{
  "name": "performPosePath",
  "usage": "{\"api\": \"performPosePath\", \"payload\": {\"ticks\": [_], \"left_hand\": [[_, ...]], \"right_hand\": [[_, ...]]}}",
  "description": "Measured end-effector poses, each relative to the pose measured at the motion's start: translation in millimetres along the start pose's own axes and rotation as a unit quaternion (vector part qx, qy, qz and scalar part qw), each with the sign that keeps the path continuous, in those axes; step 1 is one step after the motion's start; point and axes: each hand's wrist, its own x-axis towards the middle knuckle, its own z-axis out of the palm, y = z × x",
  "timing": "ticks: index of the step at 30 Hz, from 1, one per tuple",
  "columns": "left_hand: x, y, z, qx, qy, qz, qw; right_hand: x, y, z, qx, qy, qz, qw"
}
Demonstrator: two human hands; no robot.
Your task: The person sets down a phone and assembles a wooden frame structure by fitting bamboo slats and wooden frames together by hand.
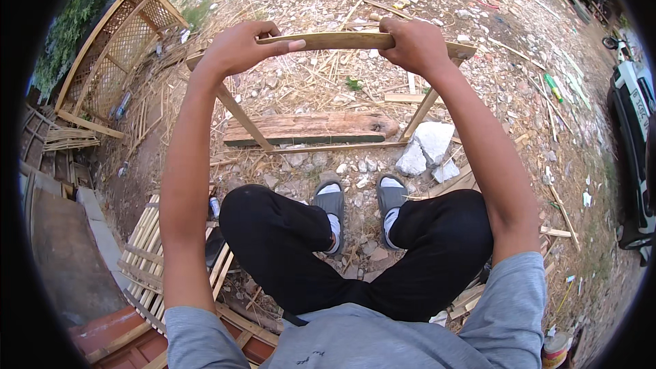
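Head view, hands (pixel 229 48) (pixel 415 44) on wooden frame (pixel 342 41) (both), stony ground (pixel 301 0)

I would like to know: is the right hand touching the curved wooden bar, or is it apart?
Touching. The head view shows the right hand closed around the wooden bar, covering part of it, with no visible gap.

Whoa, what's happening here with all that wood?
A person's right hand grips the top strip of a wooden frame, and their left hand has its thumb against that strip. A thick plank lies on the ground near the frame's bottom strip, with white stone chunks to its right.
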Motion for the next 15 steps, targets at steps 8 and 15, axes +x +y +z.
{"api": "performPosePath", "payload": {"ticks": [8,15], "left_hand": [[21.7,-20.7,-18.3,-0.156,-0.165,-0.042,0.973],[21.9,-23.8,-11.6,-0.271,-0.079,-0.072,0.957]], "right_hand": [[-2.1,-1.2,-0.8,-0.008,-0.006,0.002,1.0],[-5.7,-2.4,-6.2,0.002,0.013,-0.009,1.0]]}}
